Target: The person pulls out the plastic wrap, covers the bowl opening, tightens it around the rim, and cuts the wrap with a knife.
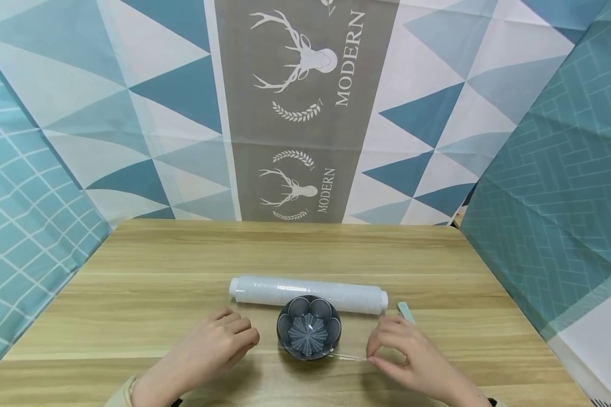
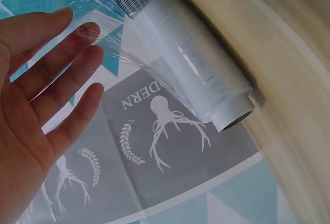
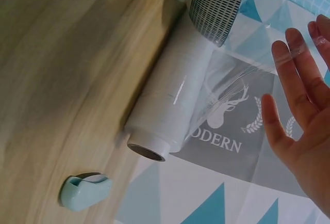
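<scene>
A dark grey-blue bowl [image 1: 308, 330] with a petal pattern inside stands on the table between both hands. Clear plastic wrap [image 3: 234, 87] stretches from its roll [image 1: 280, 290], which lies just behind the bowl, towards the fingers. To the bowl's left, my left hand [image 1: 221, 342] pinches the film near thumb and forefinger, the other fingers loosely spread in the left wrist view. My right hand [image 1: 412, 356], on the bowl's other side, pinches the film edge between thumb and forefinger, and a taut shiny strand runs from there to the bowl.
A small mint-green tool [image 1: 405, 312] lies beyond my right hand, by the roll's right end. The wooden table [image 1: 147, 254] meets a patterned cloth backdrop [image 1: 295, 130] at its far edge, with blue cloth hanging at both sides.
</scene>
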`<state>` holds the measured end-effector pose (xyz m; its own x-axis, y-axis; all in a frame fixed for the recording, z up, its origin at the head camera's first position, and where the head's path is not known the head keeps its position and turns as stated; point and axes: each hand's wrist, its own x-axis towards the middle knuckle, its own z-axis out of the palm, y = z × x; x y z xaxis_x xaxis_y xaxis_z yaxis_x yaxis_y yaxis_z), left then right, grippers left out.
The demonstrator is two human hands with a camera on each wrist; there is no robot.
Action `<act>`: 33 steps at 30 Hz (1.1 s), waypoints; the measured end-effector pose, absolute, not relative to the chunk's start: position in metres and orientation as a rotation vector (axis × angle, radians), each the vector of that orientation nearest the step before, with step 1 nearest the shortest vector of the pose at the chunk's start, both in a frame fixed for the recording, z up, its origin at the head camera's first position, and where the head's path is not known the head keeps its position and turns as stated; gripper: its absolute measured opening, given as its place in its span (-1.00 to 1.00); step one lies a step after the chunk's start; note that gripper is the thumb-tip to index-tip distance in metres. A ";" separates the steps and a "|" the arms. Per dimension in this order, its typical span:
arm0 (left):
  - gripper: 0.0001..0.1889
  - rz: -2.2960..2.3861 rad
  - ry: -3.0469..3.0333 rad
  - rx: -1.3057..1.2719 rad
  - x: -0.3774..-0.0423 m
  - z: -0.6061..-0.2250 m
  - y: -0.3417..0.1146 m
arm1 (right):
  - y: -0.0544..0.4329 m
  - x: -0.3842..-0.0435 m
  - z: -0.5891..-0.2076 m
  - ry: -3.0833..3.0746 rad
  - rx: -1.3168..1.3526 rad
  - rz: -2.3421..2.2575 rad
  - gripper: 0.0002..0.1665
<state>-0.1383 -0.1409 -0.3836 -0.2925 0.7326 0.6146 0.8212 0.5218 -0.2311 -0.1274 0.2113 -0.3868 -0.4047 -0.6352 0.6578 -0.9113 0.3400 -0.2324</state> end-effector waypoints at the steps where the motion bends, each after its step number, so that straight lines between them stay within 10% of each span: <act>1: -0.73 -0.169 -2.085 -1.264 -0.138 -0.385 -0.141 | 0.212 -0.127 -0.387 -2.162 1.361 0.805 -0.84; 33: -0.83 -0.215 -2.370 -1.200 -0.142 -0.413 -0.130 | 0.213 -0.141 -0.415 -2.401 1.437 0.703 -0.82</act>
